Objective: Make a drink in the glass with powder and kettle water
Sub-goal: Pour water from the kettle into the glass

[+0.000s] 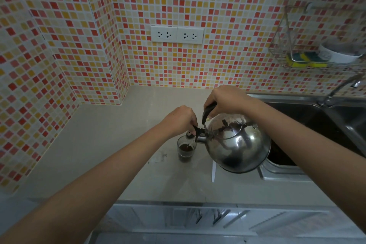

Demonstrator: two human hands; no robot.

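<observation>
A shiny steel kettle is tilted to the left over a small clear glass that stands on the grey counter. Dark brown liquid fills the lower part of the glass. My right hand grips the kettle's black handle from above. My left hand pinches the black lever of the spout cap, which is lifted just over the glass rim. The spout's tip is right above the glass.
A steel sink with a tap lies to the right, under the kettle's far side. A wire rack on the tiled wall holds a sponge and a white bowl. Two wall sockets sit above the counter.
</observation>
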